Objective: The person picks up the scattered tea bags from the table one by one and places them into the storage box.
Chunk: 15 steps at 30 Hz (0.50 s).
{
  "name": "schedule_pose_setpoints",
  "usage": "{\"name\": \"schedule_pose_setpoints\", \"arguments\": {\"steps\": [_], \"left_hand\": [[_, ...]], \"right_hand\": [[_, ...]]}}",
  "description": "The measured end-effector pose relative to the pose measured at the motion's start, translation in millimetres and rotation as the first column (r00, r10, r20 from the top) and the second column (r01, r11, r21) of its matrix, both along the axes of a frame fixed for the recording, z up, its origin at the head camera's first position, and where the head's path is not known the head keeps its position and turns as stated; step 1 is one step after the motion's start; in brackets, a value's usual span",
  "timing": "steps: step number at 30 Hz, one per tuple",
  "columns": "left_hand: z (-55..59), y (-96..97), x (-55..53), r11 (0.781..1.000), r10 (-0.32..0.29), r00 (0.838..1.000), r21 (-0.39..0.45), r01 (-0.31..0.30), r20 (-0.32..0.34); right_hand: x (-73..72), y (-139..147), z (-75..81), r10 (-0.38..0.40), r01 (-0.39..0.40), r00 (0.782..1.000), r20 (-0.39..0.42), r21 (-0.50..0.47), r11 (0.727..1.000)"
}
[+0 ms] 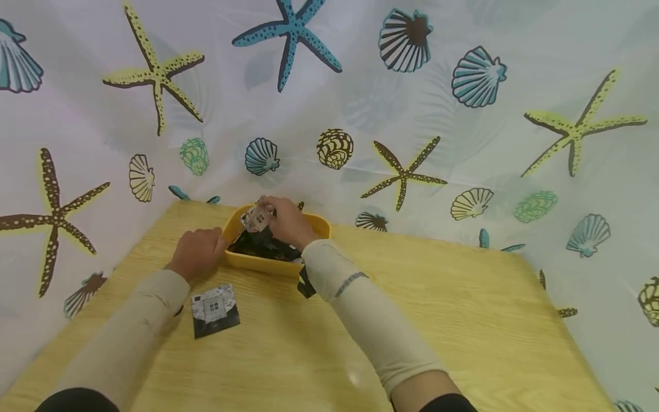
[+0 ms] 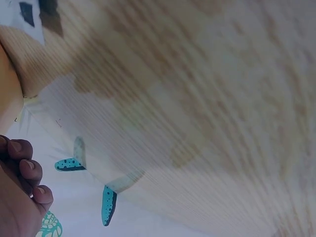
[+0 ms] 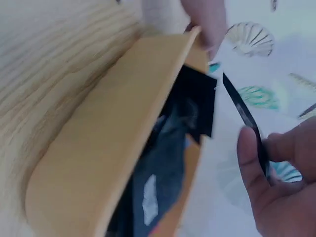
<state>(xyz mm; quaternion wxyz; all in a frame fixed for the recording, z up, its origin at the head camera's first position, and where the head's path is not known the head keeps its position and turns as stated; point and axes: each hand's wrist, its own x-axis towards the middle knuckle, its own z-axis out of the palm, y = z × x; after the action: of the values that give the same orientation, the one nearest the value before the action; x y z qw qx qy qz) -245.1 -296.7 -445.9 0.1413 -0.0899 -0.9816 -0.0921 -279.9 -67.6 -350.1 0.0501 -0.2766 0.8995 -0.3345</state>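
A yellow plastic bin (image 1: 262, 264) stands on the table, holding several dark packets (image 3: 160, 173). At its left end my left hand (image 1: 198, 252) grips the rim, also visible at the far end of the bin in the right wrist view. Above the bin, my right hand (image 1: 289, 220) pinches a flat square packet (image 1: 257, 218) with a pale floral print and a printed label. In the right wrist view this packet (image 3: 245, 111) appears edge-on between thumb and fingers. Curled fingers of the left hand (image 2: 24, 173) show in the left wrist view.
A similar square packet (image 1: 215, 309), floral above and black below, lies flat on the wood-grain table (image 1: 437, 303) near the left forearm. Some black object (image 1: 306, 284) sits beside the bin, partly behind the right sleeve. A sheet with starfish and shells (image 1: 329, 103) hangs around the table.
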Motion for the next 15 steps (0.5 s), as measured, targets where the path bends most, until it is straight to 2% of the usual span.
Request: {"name": "schedule_pose_setpoints", "arguments": {"steps": [3,8,12,15], "left_hand": [[-4.1,2.3,0.3,1.000,-0.003,0.999,0.013,0.002,0.036],[-6.9,4.1,-0.7,0.999,-0.013,1.000,0.037,0.013,0.021],[-5.8,0.3,-3.6,1.000,-0.004,1.000,0.029,0.004,-0.007],[-5.6,-3.4,-4.1,1.000,0.007,1.000,0.031,-0.007,0.002]], "right_hand": [[-11.6,-10.8,-14.6,0.007,0.002,0.998,-0.065,0.140,0.990],[-18.5,-15.4,-44.0,0.001,0.061,0.985,-0.171,0.356,0.932],[-21.2,-13.5,-57.9,-0.039,0.148,0.971,-0.237,0.458,0.876],[-23.6,-14.7,-65.6,-0.048,0.148,0.976,-0.211,0.492,0.858]]}}
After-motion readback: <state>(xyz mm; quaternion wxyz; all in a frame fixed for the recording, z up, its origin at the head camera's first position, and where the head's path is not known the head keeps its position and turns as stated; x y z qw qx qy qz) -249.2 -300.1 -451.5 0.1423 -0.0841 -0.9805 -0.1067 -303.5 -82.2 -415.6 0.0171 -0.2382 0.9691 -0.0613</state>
